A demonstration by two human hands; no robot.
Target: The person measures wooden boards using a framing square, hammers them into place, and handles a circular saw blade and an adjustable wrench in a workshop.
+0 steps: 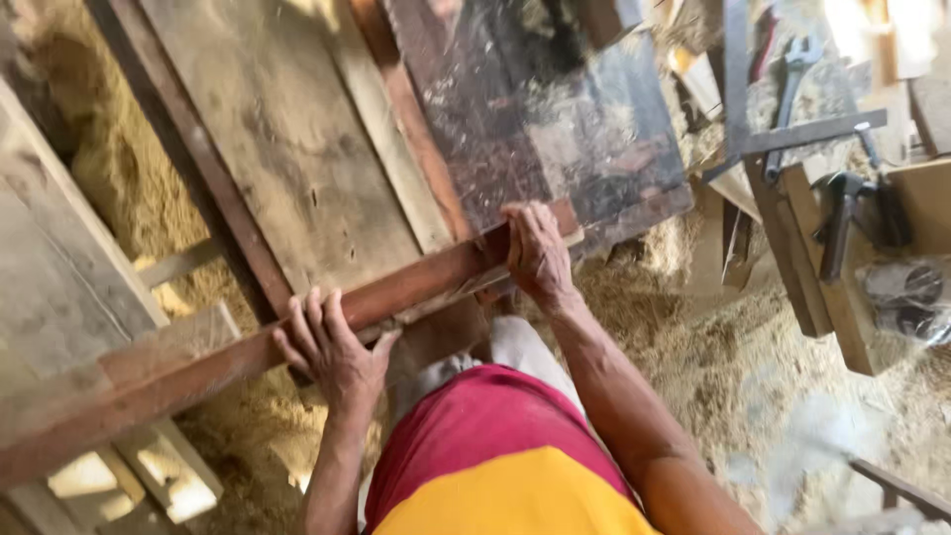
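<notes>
The tabletop [287, 129] under you is a run of wide, worn boards, and its top and left edges are cut off by the frame, so you cannot see how far it goes. Sawdust [753, 386] covers the floor on both sides. Across the near edge of the boards lies a long reddish-brown plank [198, 362], slanting from lower left up to the right; its left end runs out of view.

Your left hand [332, 347] lies on top of the plank near its middle, fingers spread flat over the far edge and thumb out to the side. Your right hand [538, 253] is clasped over the plank's right end, fingers curled across the top; the end itself is hidden beneath them, and the thin pale strip under your palm is hard to make out.

On a low bench at the right, a hammer [840, 223] lies among blurred dark tools you cannot identify.
</notes>
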